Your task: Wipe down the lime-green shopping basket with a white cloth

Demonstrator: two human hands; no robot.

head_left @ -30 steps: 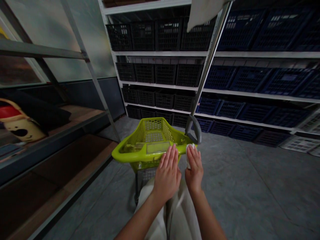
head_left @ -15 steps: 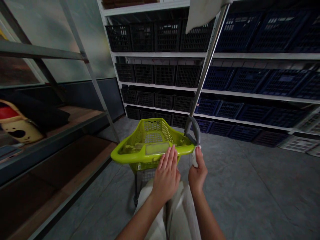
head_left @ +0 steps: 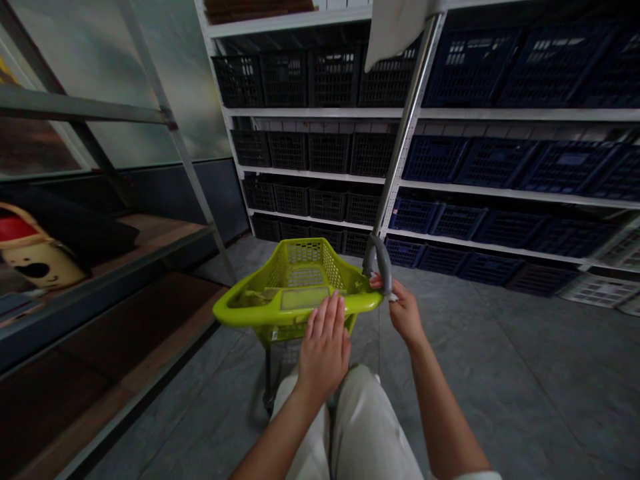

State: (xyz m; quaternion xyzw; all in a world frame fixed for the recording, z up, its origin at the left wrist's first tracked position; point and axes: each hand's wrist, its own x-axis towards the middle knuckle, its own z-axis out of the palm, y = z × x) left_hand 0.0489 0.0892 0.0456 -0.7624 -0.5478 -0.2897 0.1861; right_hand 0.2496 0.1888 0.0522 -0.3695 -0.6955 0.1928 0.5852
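Observation:
A small lime-green shopping cart (head_left: 250,312) stands before my knees, its perforated basket facing away from me. My left hand (head_left: 325,347) lies flat on the cart's handlebar, fingers stretched out and side by side, just below a clear panel (head_left: 305,298). At the bar's right end rises a grey plastic loop (head_left: 384,261), fixed at the foot of a metal pole (head_left: 406,123). My right hand (head_left: 403,313) closes around the lower part of this loop with a white wipe (head_left: 393,297) in its fingers. Most of the wipe is hidden by the hand and loop.
White shelves (head_left: 320,112) with black crates (head_left: 330,152) and blue crates (head_left: 437,159) line the back wall. At left, a metal rack (head_left: 193,233) holds a bag with a cartoon face (head_left: 45,263) and dark cloth. A white flag (head_left: 393,30) hangs from the pole.
My right hand has moved up from below the bar's end and now reaches around the grey loop with the wipe. The cart and left hand shift slightly left in view.

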